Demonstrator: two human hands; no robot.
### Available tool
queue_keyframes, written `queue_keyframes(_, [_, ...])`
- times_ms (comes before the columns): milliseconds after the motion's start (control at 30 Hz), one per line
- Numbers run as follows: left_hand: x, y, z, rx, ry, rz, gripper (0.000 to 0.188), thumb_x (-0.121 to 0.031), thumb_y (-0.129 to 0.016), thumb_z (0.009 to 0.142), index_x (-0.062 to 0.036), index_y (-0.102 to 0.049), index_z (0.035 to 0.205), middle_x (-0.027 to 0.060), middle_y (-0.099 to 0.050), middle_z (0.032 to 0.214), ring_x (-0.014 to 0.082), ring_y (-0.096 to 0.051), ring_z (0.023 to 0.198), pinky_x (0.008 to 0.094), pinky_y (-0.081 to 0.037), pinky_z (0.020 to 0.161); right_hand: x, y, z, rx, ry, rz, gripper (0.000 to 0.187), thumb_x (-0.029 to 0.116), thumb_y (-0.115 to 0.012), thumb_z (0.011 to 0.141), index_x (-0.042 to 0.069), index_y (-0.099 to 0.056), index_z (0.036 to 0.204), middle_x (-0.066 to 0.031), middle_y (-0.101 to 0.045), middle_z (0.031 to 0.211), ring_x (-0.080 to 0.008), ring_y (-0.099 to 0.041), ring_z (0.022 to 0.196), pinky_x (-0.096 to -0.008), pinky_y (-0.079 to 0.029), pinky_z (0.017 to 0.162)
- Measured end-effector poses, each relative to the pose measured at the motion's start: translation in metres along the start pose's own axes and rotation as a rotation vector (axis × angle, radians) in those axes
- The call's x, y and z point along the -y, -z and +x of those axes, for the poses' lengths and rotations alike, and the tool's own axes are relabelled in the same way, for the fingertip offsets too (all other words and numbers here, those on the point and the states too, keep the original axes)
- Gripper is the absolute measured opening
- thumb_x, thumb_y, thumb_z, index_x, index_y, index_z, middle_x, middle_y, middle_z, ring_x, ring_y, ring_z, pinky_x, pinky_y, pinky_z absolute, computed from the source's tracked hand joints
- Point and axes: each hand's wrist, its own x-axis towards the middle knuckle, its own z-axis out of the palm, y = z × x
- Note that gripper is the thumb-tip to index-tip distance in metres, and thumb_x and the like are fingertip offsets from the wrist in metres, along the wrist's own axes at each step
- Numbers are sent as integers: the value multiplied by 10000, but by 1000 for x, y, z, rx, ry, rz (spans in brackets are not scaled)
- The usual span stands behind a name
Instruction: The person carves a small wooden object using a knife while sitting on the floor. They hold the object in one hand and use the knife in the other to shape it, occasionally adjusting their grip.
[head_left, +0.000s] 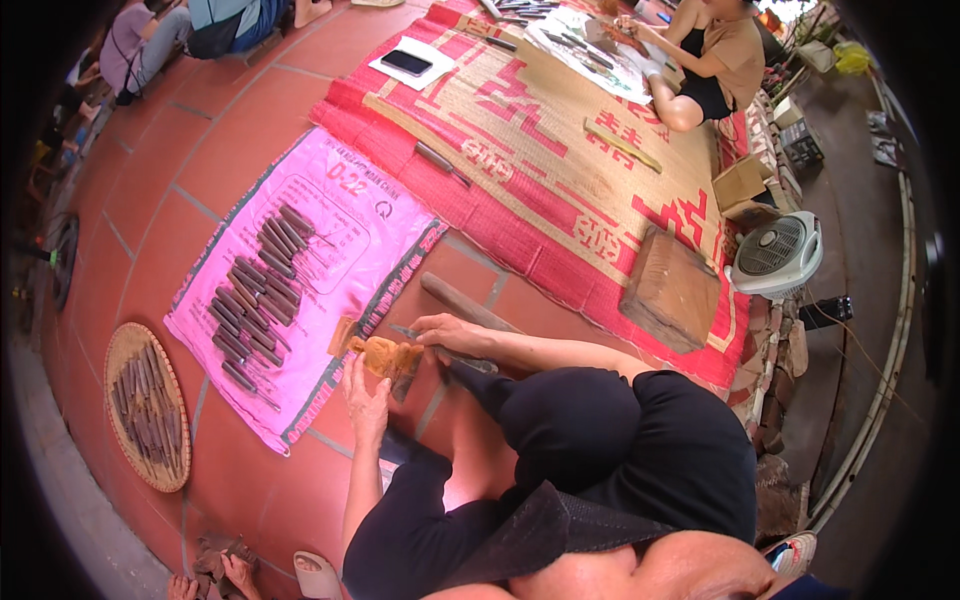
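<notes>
In front of my knees, a small carved wooden figure, yellow-brown, lies between my hands. My left hand is closed on its near left side, fingers pointing up at it. At its right end is my right hand, with bent fingers round a thin carving tool whose grey tip sticks out to the left. Most of this tool is hidden by the hand. A dark piece of wood sits under the figure's right end. Just beyond my right hand lies a thick wooden stick.
A pink sack carries rows of carving chisels. More wooden-handled tools fill a round basket at left. A wooden block rests on the red patterned mat, near a fan. Another person sits far right.
</notes>
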Motion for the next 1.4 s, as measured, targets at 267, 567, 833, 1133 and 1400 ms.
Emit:
queue_keyframes(267, [1, -9, 0, 44, -10, -4, 675, -168, -663, 818, -91, -402, 1436, 189, -317, 1508, 350, -301, 1398, 436, -261, 1145, -3, 9, -8, -34, -54, 23, 189, 140, -519, 902, -8, -570, 1008, -110, -670, 720, -135, -585, 534, -263, -463, 516])
queue_keyframes(567, [11, -3, 2, -11, -15, 39, 693, -230, -651, 852, -83, -353, 1460, 203, -275, 1531, 347, -268, 1420, 438, -244, 1152, 1, 4, 1, -145, -183, -13, 91, 53, -546, 843, -19, -559, 897, -127, -641, 701, -181, -593, 509, -315, -490, 500])
queue_keyframes(833, [7, -2, 1, 16, 88, 25, 708, -243, -658, 822, -80, -378, 1451, 185, -345, 1502, 321, -296, 1413, 418, -249, 1160, 7, 4, -3, -57, -260, -20, 127, 128, -550, 887, 5, -567, 912, -85, -635, 684, -122, -549, 509, -265, -444, 519])
queue_keyframes(1133, [6, -16, -7, 127, 105, -37, 728, -348, -666, 827, -105, -380, 1451, 173, -327, 1514, 340, -356, 1380, 429, -315, 1121, 17, -1, 10, -10, -155, -80, 285, 99, -514, 909, -11, -535, 1171, -66, -614, 703, -110, -537, 510, -244, -440, 507])
queue_keyframes(1400, [-6, -23, -19, 163, 64, 72, 835, -293, -740, 740, -167, -343, 1463, 212, -260, 1518, 395, -419, 1322, 451, -406, 1052, 15, -12, 32, 152, -161, -118, 411, 82, -524, 902, 10, -486, 1305, -66, -609, 722, -121, -556, 522, -250, -455, 499])
